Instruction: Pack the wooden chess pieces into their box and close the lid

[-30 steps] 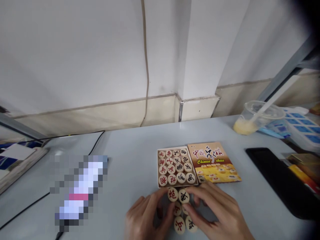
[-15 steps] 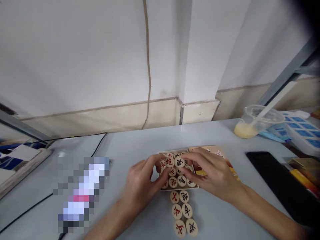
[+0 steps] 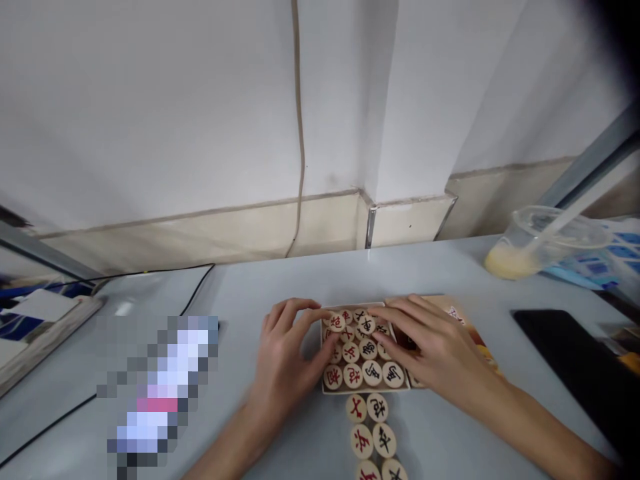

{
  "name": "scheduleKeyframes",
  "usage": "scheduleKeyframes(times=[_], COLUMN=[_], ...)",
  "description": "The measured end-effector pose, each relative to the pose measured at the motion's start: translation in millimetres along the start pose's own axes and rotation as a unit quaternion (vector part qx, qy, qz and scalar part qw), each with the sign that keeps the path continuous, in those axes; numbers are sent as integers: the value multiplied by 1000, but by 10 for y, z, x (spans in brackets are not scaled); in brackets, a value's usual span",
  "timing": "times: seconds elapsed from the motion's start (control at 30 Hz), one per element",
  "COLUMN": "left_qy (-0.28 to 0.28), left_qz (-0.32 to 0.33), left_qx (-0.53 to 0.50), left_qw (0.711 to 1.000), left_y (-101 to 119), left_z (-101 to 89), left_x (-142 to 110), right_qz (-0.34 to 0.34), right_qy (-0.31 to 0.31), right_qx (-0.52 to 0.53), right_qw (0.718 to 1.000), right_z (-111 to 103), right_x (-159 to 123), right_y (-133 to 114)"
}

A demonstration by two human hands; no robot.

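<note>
A small open box (image 3: 326, 388) full of round wooden Chinese chess pieces lies on the pale table. My left hand (image 3: 285, 353) rests at its left side, fingers curled, thumb and forefinger pinching a red-marked piece (image 3: 336, 322) at the box's far row. My right hand (image 3: 430, 343) reaches in from the right, fingertips on a black-marked piece (image 3: 367, 325) beside it. Several loose pieces (image 3: 373, 433) lie in two columns on the table just below the box. The box lid (image 3: 467, 327) with printed lettering lies under my right hand, mostly hidden.
A plastic cup (image 3: 537, 240) with yellow liquid and a straw stands at the back right. A black phone (image 3: 575, 367) lies at the right. A pixelated object (image 3: 160, 387) and black cables (image 3: 195, 287) lie at the left. The wall runs along the table's far edge.
Both hands lifted two pieces from the top of the loose columns and carried them away from me onto the far rows of the box. The camera shifted slightly.
</note>
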State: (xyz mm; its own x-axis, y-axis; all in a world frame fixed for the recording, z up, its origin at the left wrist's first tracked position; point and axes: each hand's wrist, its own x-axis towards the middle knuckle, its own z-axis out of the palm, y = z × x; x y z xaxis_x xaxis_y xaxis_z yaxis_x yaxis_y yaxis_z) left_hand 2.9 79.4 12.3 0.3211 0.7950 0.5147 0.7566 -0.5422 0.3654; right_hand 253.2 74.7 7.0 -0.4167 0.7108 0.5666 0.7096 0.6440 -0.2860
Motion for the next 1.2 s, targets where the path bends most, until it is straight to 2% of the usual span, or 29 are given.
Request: scheduleKeyframes(times=[0.13, 0.4, 0.6, 0.7, 0.87, 1.03, 1.2], left_qy=[-46, -40, -113, -127, -127, -92, -97], left_qz=[2, 22, 48, 45, 49, 50, 53], left_qx=[-5, -2, 5, 6, 2, -1, -3], left_qw=[999, 999, 992, 991, 991, 995, 994], left_y=[12, 39, 63, 57, 30, 18, 2], left_z=[6, -62, -73, -78, -77, -71, -49], left_x=[-17, -60, -82, -84, -71, -56, -56], right_qz=[21, -2, -4, -13, 2, 3, 0], right_qy=[-7, -36, -42, -49, -43, -60, -58], right_qx=[-14, 14, 17, 28, 51, 60, 66], right_qw=[1000, 999, 999, 998, 998, 996, 996], right_z=[8, 8, -19, -40, -69, -84, -77], right_x=[-13, -36, -17, -4, 6, 10, 17], right_y=[-12, -28, -70, -94, -89, -70, -40])
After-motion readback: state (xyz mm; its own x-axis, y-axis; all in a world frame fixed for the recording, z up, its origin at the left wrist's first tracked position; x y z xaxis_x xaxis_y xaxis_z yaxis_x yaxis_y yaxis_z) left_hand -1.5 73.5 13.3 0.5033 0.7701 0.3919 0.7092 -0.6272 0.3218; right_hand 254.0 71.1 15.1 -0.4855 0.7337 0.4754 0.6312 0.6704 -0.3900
